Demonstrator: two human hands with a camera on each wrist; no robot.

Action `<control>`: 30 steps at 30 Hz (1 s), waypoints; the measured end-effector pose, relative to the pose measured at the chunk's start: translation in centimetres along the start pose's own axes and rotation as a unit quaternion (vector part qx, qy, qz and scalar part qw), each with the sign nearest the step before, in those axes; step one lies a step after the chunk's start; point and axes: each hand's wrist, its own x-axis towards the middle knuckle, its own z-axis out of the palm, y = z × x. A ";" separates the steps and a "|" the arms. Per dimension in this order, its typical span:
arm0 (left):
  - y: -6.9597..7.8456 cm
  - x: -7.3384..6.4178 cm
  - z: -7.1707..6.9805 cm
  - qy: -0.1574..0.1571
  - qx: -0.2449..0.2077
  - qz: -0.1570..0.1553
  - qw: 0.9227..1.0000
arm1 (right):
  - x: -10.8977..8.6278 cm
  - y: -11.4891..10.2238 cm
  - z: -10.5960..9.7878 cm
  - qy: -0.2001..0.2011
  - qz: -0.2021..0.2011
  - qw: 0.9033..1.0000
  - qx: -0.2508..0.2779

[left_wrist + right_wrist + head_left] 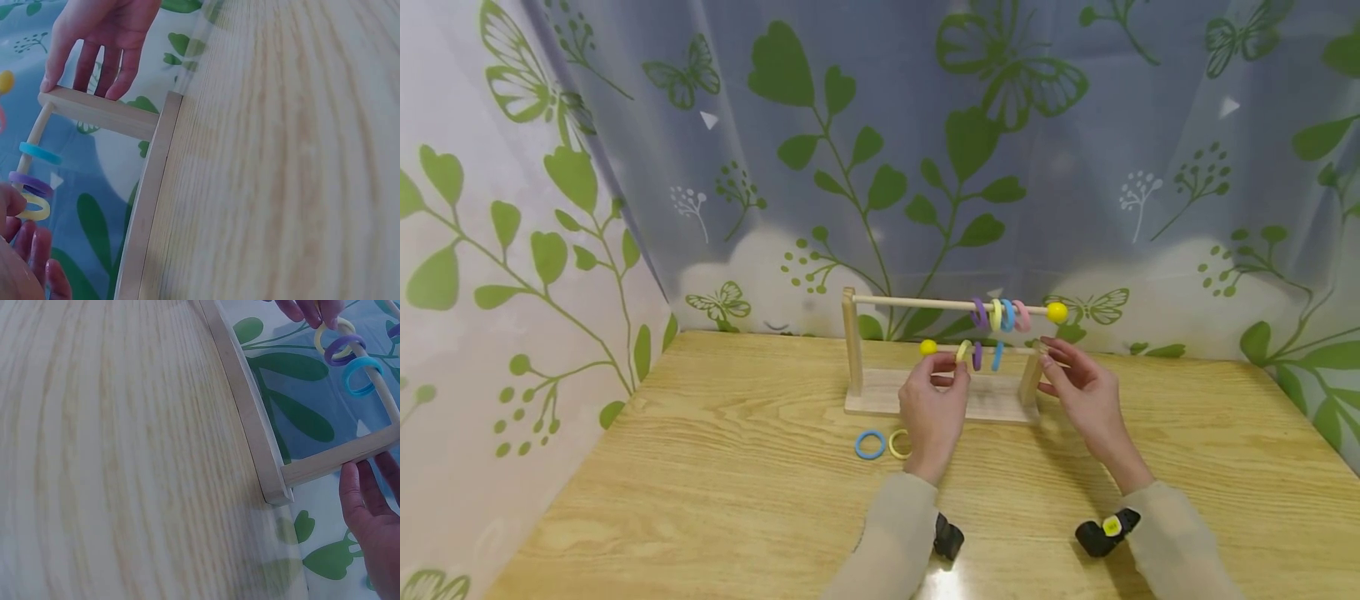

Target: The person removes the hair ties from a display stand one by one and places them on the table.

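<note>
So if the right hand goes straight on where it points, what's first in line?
The stand's short upright post: the right hand has its fingers against the outer side. Depth past that is hard to judge.

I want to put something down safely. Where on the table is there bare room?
The table has wide bare patches: between its left edge and the loose blue ring, and between its right edge and the right hand. It is crowded around the wooden stand, where the left hand is, and in front, where a loose yellow ring lies.
</note>
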 end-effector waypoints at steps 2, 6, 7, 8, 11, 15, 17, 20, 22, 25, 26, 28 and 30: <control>0.0 0.0 0.0 0.003 0.001 -0.003 1.000 | 0.0 0.0 0.0 0.000 0.000 1.000 -0.002; 0.1 0.0 0.0 0.008 0.002 -0.003 1.000 | 0.0 -0.1 0.1 0.001 0.004 1.000 -0.004; 0.1 0.0 0.0 0.009 0.003 -0.002 1.000 | 0.0 -0.1 0.1 0.001 0.005 1.000 -0.004; 0.2 0.0 0.0 0.010 0.004 -0.001 1.000 | 0.0 -0.1 0.1 0.001 0.006 1.000 -0.006; 0.2 0.0 -0.1 0.015 0.006 0.000 1.000 | 0.0 -0.2 0.1 0.001 0.006 1.000 -0.003; 0.1 0.0 -0.1 0.025 0.010 -0.004 1.000 | 0.0 -0.1 0.1 -0.001 0.004 1.000 -0.006; 0.1 0.0 -0.1 0.029 0.010 -0.004 1.000 | 0.0 0.0 0.1 -0.001 0.003 1.000 -0.007; 0.0 0.1 -0.1 0.032 0.009 -0.004 0.999 | 0.0 0.0 0.1 0.000 0.002 1.000 -0.011; -0.1 0.1 -0.1 0.033 0.006 -0.003 0.999 | 0.0 0.1 0.1 0.001 0.004 1.000 -0.011; -0.1 0.0 -0.3 0.034 0.001 -0.002 0.999 | 0.0 0.1 0.1 0.002 0.004 1.000 -0.011; -0.1 0.0 -0.3 0.034 0.001 -0.002 0.999 | 0.0 0.1 0.1 0.002 0.004 1.000 -0.010; -0.1 0.0 -0.5 0.034 0.003 -0.004 0.999 | 0.0 0.2 0.1 0.002 0.001 1.000 -0.010; -0.1 0.0 -0.6 0.035 0.007 -0.004 0.999 | 0.0 0.3 0.0 0.001 -0.003 1.000 -0.012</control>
